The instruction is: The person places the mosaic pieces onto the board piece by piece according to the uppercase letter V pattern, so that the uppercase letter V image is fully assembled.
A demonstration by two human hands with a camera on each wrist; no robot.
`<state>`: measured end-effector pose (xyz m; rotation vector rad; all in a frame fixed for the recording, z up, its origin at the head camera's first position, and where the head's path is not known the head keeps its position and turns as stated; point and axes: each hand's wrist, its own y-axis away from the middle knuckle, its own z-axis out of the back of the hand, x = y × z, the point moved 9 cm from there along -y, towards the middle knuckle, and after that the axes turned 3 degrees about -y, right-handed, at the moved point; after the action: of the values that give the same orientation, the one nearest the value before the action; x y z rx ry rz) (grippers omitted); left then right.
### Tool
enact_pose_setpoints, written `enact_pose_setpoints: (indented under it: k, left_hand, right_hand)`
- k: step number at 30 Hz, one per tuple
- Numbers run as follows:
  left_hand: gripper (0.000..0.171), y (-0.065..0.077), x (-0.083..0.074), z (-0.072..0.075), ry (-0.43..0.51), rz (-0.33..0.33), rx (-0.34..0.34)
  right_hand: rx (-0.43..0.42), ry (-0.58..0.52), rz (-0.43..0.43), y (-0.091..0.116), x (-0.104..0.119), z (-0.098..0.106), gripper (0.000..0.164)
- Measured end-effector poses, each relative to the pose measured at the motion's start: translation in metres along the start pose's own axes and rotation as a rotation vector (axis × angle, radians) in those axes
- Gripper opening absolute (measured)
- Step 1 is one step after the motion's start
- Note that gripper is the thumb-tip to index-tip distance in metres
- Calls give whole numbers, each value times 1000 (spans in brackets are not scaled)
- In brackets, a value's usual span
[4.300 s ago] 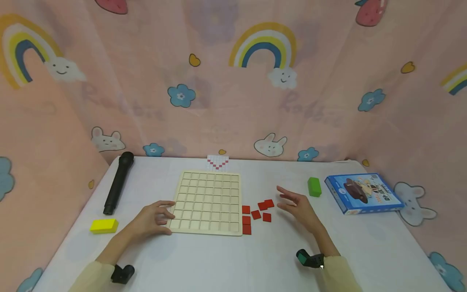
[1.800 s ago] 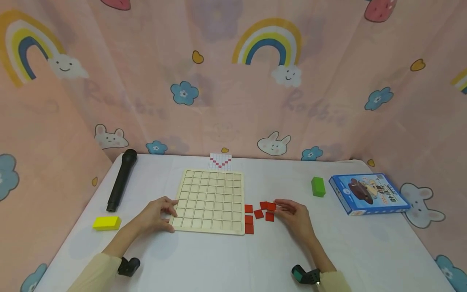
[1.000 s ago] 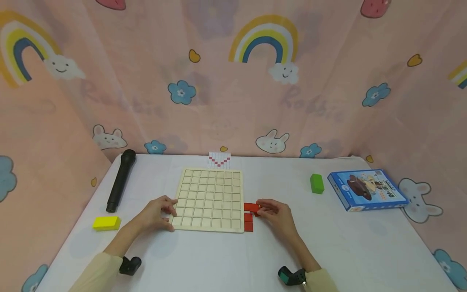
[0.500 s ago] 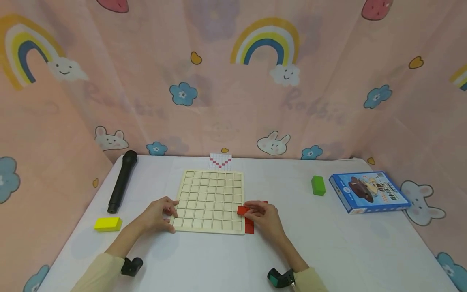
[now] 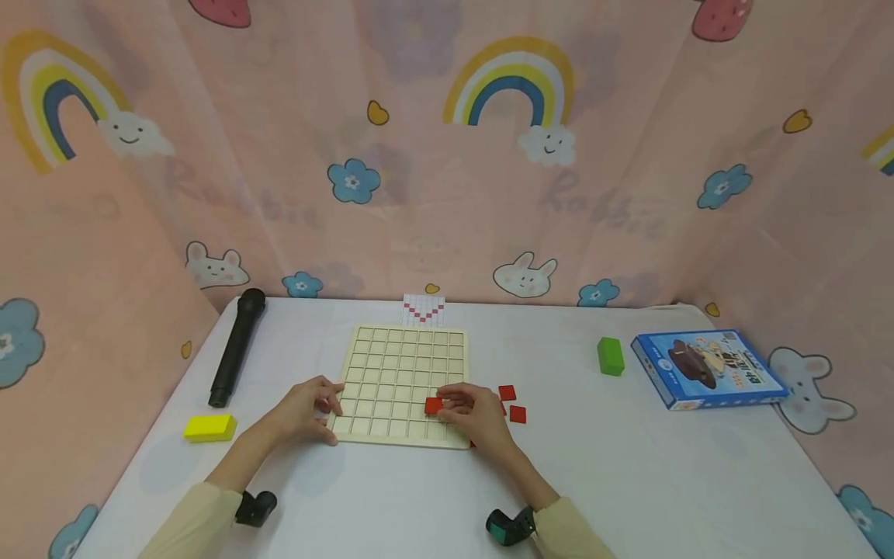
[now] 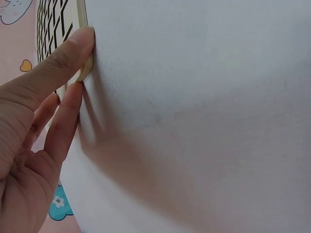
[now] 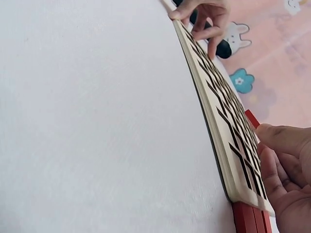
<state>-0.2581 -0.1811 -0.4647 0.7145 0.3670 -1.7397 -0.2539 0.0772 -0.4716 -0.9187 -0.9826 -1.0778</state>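
A pale wooden grid board (image 5: 380, 357) lies on the white table. My left hand (image 5: 303, 409) holds its near left corner; in the left wrist view the thumb (image 6: 80, 41) is against the board's edge and a finger (image 6: 65, 116) meets the corner. Thumb and fingers of my right hand (image 5: 475, 415) pinch a red square tile (image 5: 433, 406) over the lower right part of the grid. In the right wrist view that tile (image 7: 251, 118) stands tilted above the board. Loose red tiles (image 5: 518, 414) lie right of the board, some hidden behind my right hand.
A small card (image 5: 424, 311) with a red V pattern lies behind the board. At left are a black microphone-shaped rod (image 5: 236, 353) and a yellow block (image 5: 210, 428). A green block (image 5: 611, 357) and a blue picture box (image 5: 708, 369) lie at right.
My right hand has reached the loose tiles, taken one red tile, and carried it left over the board. My left hand stays at the board's left corner.
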Motion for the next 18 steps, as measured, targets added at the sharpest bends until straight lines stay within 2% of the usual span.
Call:
enact_pose_setpoints:
  k: [10,18]
  left_hand:
    - [36,0,2,-1,-2,-3,4]
    - [37,0,4,-2,3,15,5]
  right_hand:
    - [48,56,18,-11,7,-31,28]
    - [72,68,15,-14,7,-44,28]
